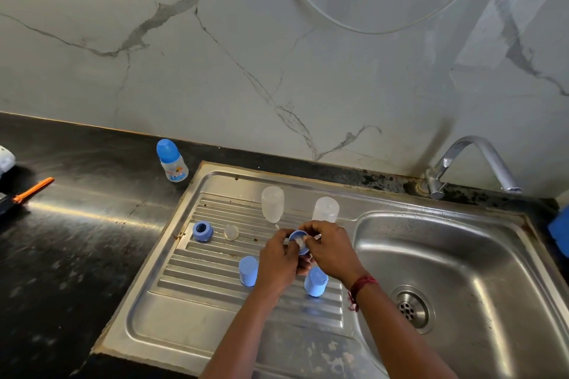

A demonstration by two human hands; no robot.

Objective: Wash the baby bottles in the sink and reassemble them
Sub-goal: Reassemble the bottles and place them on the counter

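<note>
Bottles, we count three: assembled bottle (171, 163) on counter (77, 224); two clear bodies (272, 204) (326, 209) upended on drainboard (200, 286). Blue caps (248, 271) (316, 281), two. Rings, two: loose ring (202, 231); held ring (296, 235) pinched by left grip (280, 258), right grip (329, 248).

The drainboard (191, 301) lies left of the sink basin (462, 240), both set into the tabletop (77, 255). The tap (480, 160) stands behind the basin, against the wall. At the back of the drainboard, 2 upturned bottle bodies stand near each other, the left body (272, 203) and the right body (326, 209). Toward its left edge lies a collar (202, 231), with a teat (231, 231) just right of it. Nearer the front stand 2 caps, the left cap (248, 271) and the right cap (316, 281). The left grip (278, 261) and right grip (331, 251) meet above and between them on a second collar (299, 238). An assembled bottle (172, 163) stands on the tabletop behind the drainboard's left corner. A tool (34, 189) lies far left.
</note>
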